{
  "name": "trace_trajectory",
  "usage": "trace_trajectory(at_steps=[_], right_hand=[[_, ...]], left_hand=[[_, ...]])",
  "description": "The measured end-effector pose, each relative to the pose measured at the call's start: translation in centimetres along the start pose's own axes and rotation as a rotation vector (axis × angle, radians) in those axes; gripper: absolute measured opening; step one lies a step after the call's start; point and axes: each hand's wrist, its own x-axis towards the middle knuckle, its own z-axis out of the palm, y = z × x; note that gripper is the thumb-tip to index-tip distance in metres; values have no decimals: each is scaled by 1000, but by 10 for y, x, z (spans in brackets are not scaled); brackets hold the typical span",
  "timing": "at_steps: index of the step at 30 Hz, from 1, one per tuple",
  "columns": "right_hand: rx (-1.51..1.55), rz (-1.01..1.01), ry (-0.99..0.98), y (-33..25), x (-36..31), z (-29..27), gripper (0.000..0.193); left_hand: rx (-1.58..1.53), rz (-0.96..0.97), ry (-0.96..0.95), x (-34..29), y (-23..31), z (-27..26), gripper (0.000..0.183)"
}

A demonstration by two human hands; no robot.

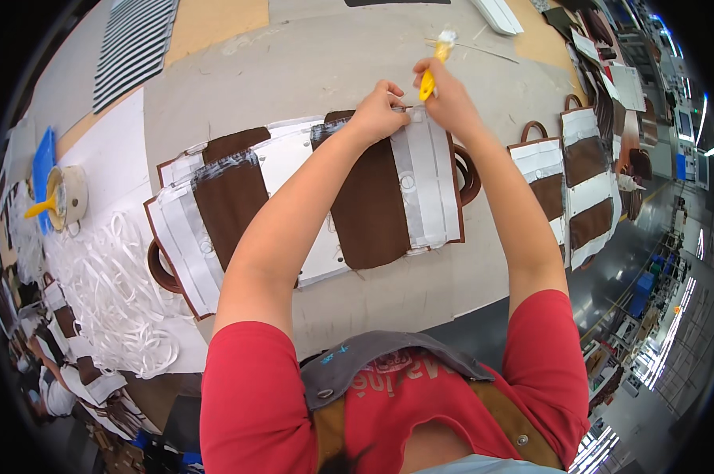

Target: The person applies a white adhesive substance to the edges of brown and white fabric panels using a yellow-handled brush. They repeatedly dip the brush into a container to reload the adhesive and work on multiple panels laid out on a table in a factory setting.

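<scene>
A flat, unassembled bag panel (370, 213), white and dark brown with brown edging, lies across the table in front of me. Brown looped handles stick out at its two ends. At its far edge, towards the right, my left hand (379, 113) is closed with fingertips pinching the rim. My right hand (450, 101) is closed around a yellow-handled brush (437, 67), just beyond the panel's far right corner. The brush's pale bristles point away from me. Part of the panel is hidden under my left forearm.
A heap of white strips (116, 292) lies at the left, near a cream pot (74, 193) holding another yellow tool, beside a blue tray (44, 166). Striped fabric (136, 51) is at the far left. More bag panels (590, 186) lie at the right.
</scene>
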Motion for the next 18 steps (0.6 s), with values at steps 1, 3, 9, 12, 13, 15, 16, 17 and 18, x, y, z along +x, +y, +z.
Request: trace_trajectory(at_steps=[1,3,9,12,13,15,16,17,18], right_hand=[[-1,-26,27,-1,4,-11,40],[-40,-79,15,-10,8,-36,40],[-153,-140,-57,-58,-16,-83,25],[15,-31,-146,-59,-29,-79,20],[-4,-45,-190,-58,-32,-75,20],[-39,-44,-237,-53,-35,-69,19],[-55,-29,-241,-49,-35,-66,18],[-71,-14,-244,-46,-33,-64,17],[-89,-33,-201,-46,-33,-65,17]], left_hand=[[10,-1,-22,0,-2,0,44],[20,-5,-61,-3,-1,-3,42],[-168,-123,-166,-4,12,-15,44],[-148,-162,-191,-2,19,-17,50],[-158,-170,-196,-1,21,-18,50],[-177,-186,-205,-1,24,-18,51],[-176,-187,-198,-1,24,-18,51],[-176,-187,-191,-1,23,-17,51],[-175,-187,-184,-1,22,-17,51]])
